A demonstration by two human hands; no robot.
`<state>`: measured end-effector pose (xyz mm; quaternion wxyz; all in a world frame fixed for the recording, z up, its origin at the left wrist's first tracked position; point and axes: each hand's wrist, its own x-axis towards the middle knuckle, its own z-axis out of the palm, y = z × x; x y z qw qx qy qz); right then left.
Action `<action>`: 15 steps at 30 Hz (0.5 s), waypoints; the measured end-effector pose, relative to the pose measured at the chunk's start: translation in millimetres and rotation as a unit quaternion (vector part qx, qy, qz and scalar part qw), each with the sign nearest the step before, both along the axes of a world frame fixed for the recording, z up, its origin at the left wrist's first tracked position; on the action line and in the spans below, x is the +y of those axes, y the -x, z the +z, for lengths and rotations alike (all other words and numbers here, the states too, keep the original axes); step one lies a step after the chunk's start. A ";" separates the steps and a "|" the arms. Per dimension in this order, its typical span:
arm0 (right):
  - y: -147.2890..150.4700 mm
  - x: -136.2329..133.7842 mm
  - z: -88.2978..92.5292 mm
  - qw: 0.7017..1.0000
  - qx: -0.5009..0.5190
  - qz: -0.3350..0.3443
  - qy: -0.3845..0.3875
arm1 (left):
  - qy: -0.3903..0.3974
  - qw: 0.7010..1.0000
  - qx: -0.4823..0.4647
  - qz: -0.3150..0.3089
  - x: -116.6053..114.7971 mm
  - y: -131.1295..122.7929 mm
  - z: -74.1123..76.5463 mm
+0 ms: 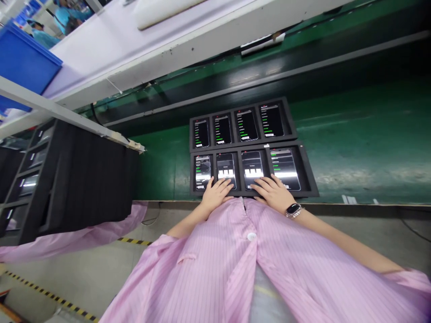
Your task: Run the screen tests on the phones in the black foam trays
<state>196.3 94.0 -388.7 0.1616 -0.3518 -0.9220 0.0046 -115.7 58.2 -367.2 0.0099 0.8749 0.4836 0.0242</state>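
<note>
Plainly an electronics factory's assembly line. Shown by the long green conveyor belt (pixel 353 134) bearing two black foam trays (pixel 308 186) of lit smartphones (pixel 247 124), and by a stack of more black trays (pixel 84 179) beside it. Also by a blue plastic crate (pixel 23 67) overhead, a pink striped work smock (pixel 218 269) and yellow-black hazard tape (pixel 134 241) on the grey floor (pixel 101 269).

Green belt (pixel 353 134) w/ 2 black trays, touching: front tray (pixel 307 172) at near edge, back tray (pixel 288 117) just behind. 4 lit phones (pixel 247 124) per tray, screens up.
</note>
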 end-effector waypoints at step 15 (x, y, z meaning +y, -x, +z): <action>0.1 -0.7 1.9 1.000 -0.003 -0.008 0.025 | 0.013 1.000 -0.004 -0.004 0.0 2.2 -2.9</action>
